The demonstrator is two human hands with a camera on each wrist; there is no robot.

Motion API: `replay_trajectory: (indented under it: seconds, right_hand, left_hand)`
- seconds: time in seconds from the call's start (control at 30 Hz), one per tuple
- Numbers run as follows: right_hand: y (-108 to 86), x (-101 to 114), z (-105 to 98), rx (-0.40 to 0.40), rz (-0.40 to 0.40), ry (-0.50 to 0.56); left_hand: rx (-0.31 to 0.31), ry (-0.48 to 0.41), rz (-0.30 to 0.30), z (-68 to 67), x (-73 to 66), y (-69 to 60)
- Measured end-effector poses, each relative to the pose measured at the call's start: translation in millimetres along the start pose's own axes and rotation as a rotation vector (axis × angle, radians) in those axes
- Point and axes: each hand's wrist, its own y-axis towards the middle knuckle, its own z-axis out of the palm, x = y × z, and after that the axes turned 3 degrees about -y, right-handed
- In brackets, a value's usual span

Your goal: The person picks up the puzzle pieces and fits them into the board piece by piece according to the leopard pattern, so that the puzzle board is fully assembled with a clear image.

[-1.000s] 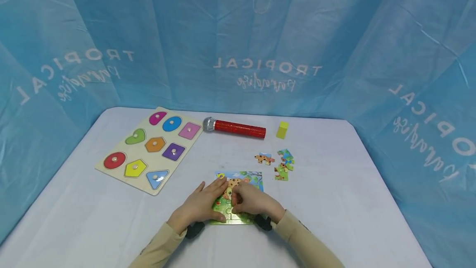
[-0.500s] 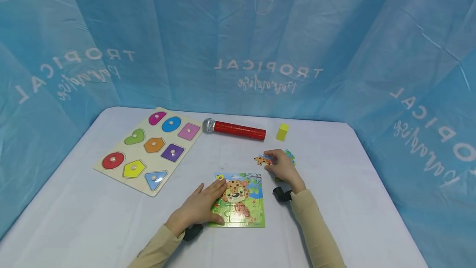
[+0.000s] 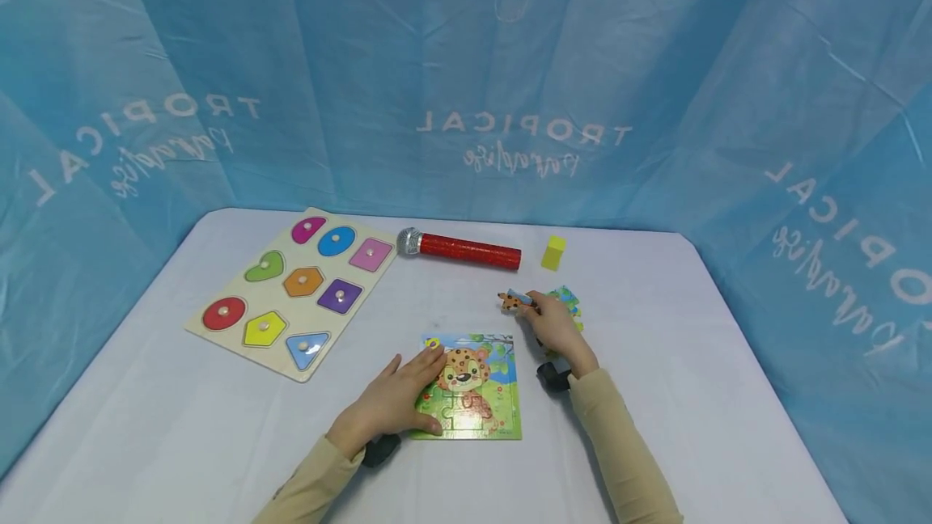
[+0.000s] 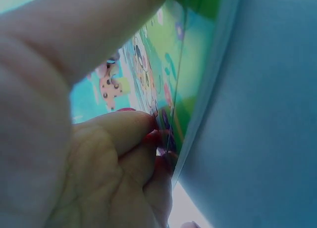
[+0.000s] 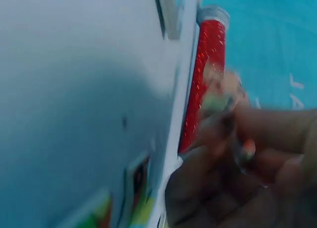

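A jigsaw puzzle board (image 3: pixel 502 420) with a spotted leopard cub picture lies on the white table. My left hand (image 3: pixel 389 401) rests across its left side, fingers spread and thumb near the lower edge. Beyond the board's upper right corner, my right hand (image 3: pixel 557 325) pinches a spotted puzzle piece (image 3: pixel 511 301). The right wrist view shows that puzzle piece (image 5: pixel 214 100) blurred between thumb and fingers, off the table. Loose puzzle pieces (image 3: pixel 565 295) lie beside and partly beneath the right hand, which hides some of them.
At the left is a wooden shape board (image 3: pixel 240 289) with knobbed coloured shapes. Toward the back lie a red toy microphone (image 3: pixel 466 251) and a yellow block (image 3: pixel 553 253). A blue curtain (image 3: pixel 466 63) borders the table.
My right hand has gone from the puzzle board to the loose pieces at the upper right and picked up the spotted piece. The left hand stays on the board.
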Motion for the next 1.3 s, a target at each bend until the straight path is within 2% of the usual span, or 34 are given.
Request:
replay_trajectory:
  seconds: [0.1,0.17,0.27,0.47,0.73,0.97,1.17,1.3]
  right_hand:
    - [-4.8,11,5,0.057,-0.026,0.095]
    - [-8.0,18,9,0.107,-0.070,0.132]
    - [-13.3,30,15,0.168,-0.138,0.120]
    - [-21.2,42,26,0.225,-0.182,0.028]
    - [-23.1,47,35,0.162,-0.165,-0.125]
    - [-23.3,48,37,0.124,-0.161,-0.175]
    - [-24.1,54,42,0.048,-0.123,-0.251]
    - [-23.2,53,42,0.053,-0.118,-0.232]
  left_hand:
    - [0.005,0.001,-0.006,0.3,-0.5,0.0]
    - [0.008,0.001,-0.009,0.6,-0.6,0.3]
    - [0.008,0.001,-0.011,1.0,-0.6,0.7]
    - [0.008,0.003,-0.015,1.8,0.0,1.0]
    - [0.003,0.013,-0.008,3.9,1.4,2.1]
    - [-0.013,-0.011,-0.008,3.7,0.0,3.4]
    - [0.003,-0.007,0.007,1.9,0.1,1.4]
    - [0.007,-0.015,0.004,1.2,0.4,0.3]
